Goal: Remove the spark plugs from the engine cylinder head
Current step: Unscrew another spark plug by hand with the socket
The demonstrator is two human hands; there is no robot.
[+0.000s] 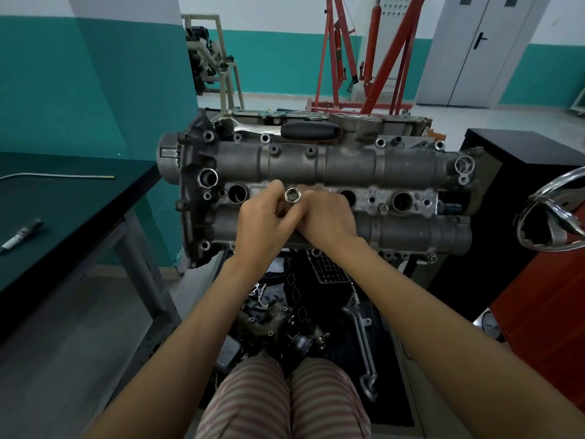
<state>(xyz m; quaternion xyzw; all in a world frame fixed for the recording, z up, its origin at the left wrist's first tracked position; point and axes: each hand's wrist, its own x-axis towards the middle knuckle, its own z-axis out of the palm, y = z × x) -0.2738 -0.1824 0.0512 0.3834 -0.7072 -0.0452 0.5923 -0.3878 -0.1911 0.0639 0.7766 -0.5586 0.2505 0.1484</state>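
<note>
The grey engine cylinder head [332, 166] lies across the middle of the view, with a row of round spark plug wells along its centre. One well [237, 194] shows at the left and two wells [402, 201] at the right. A shiny metal socket [292, 195] stands upright over the second well from the left, its open end facing up. My left hand [266, 223] and my right hand [329, 217] meet around the socket and both grip it. A removed spark plug [20, 236] lies on the dark table at the left.
A ratchet with a black handle [310, 130] rests on the far side of the head. A dark green table [63, 210] with a thin metal rod [60, 176] stands left. A black and red cabinet [519, 172] and chrome emblem [557, 213] sit right. Loose parts lie below.
</note>
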